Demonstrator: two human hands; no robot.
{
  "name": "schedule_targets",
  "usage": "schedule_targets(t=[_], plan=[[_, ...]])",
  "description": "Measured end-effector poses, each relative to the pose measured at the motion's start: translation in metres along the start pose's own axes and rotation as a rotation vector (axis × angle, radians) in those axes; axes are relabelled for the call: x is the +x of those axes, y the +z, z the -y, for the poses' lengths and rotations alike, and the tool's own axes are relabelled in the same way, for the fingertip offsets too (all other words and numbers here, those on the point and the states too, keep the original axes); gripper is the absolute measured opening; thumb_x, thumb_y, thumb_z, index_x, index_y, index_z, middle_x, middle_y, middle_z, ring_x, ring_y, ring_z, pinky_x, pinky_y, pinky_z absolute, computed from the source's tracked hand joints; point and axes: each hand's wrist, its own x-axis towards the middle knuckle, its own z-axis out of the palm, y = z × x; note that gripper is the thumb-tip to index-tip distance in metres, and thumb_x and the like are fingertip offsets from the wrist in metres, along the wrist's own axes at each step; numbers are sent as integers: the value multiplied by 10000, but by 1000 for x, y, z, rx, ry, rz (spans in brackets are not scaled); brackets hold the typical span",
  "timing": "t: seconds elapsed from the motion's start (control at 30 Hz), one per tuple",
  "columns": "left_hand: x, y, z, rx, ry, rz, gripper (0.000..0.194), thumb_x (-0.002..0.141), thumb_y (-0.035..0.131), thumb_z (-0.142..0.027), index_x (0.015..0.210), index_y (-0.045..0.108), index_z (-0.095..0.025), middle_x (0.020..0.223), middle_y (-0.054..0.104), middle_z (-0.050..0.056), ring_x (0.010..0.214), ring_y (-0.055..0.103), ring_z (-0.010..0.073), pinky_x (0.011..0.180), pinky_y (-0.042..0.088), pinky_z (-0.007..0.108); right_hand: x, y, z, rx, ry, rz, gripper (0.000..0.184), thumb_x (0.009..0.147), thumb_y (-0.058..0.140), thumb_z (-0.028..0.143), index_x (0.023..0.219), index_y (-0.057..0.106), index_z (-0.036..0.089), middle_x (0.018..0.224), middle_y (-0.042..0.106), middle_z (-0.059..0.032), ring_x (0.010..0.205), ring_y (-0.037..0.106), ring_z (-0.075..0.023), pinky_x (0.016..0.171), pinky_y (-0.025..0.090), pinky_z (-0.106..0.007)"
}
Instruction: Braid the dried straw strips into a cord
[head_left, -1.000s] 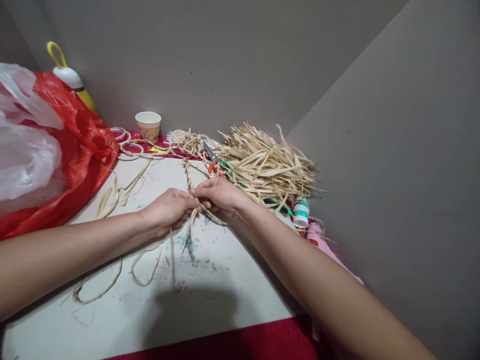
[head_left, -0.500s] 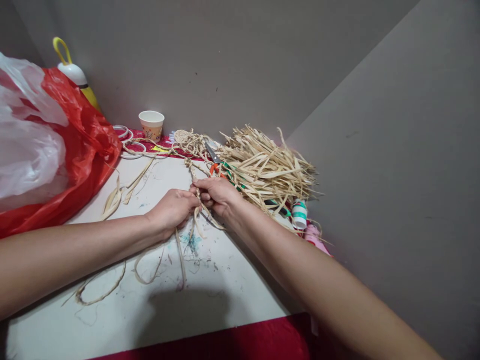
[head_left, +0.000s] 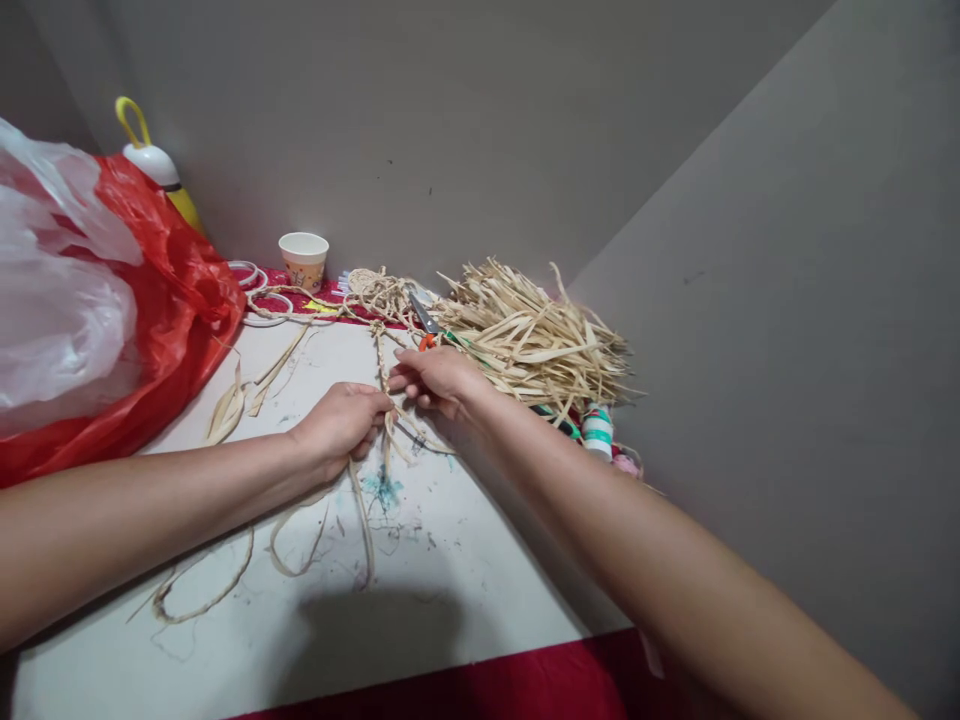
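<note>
A thin braided straw cord (head_left: 380, 358) runs toward me over the white board (head_left: 495, 590), its far end by the board's back edge. My left hand (head_left: 343, 425) pinches it near its lower end, where loose strands fan out below the fingertips. Just right of the cord is my right hand (head_left: 439, 382), its fingers parted and holding nothing; whether a fingertip brushes the cord I cannot tell. A long flat strand (head_left: 361, 520) trails down from beneath my left hand.
Behind my right hand lie a heap of dry straw (head_left: 532, 335) and scissors (head_left: 425, 315). A paper cup (head_left: 304, 262) stands at the back, left of a coiled cord (head_left: 382, 292). Red and white plastic bags (head_left: 172, 300) fill the left, before a yellow bottle (head_left: 154, 165). Grey walls (head_left: 787, 330) enclose the board.
My right hand has let go of the braided cord and opened, shifting slightly to the right. My left hand keeps its pinch, and more of the braid shows.
</note>
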Motion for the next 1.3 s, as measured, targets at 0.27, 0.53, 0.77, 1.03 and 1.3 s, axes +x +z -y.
schedule_targets(t=[0.27, 0.53, 0.77, 1.03, 1.3], plan=[[4, -7, -5, -57, -64, -21, 160, 660, 500, -132, 519, 428, -160, 425, 245, -90, 345, 151, 14, 360, 62, 199, -26, -18, 45, 237, -208, 35, 209, 903, 441, 166, 740, 552, 98, 542, 605, -6, 337, 384, -18, 297, 239, -131], [-2, -3, -3, -96, -147, 0, 105, 626, 469, -119, 543, 420, -161, 437, 273, -81, 353, 171, 13, 366, 57, 187, -34, -45, 99, 197, -638, -8, 209, 890, 491, 234, 723, 564, 132, 517, 520, 48, 356, 365, -16, 332, 247, -136], [-4, 0, -3, -71, -146, 12, 118, 625, 466, -130, 541, 394, -169, 433, 266, -82, 351, 165, 13, 362, 58, 186, -24, -35, 74, -7, -563, -11, 215, 860, 518, 188, 659, 570, 127, 530, 566, 16, 347, 384, -32, 329, 253, -168], [-5, 1, -2, -36, -151, 30, 170, 639, 494, -127, 522, 378, -171, 435, 261, -81, 349, 160, 12, 351, 68, 188, -30, -58, 48, 11, -512, -86, 220, 861, 498, 169, 669, 593, 123, 548, 581, 12, 364, 396, -29, 340, 276, -163], [-2, 1, -5, 48, -129, 114, 169, 655, 503, -141, 526, 400, -175, 409, 230, -76, 346, 145, 19, 354, 65, 190, -106, -140, 20, -21, -546, -304, 145, 767, 638, 251, 674, 628, 140, 571, 601, -10, 393, 419, -39, 351, 290, -160]])
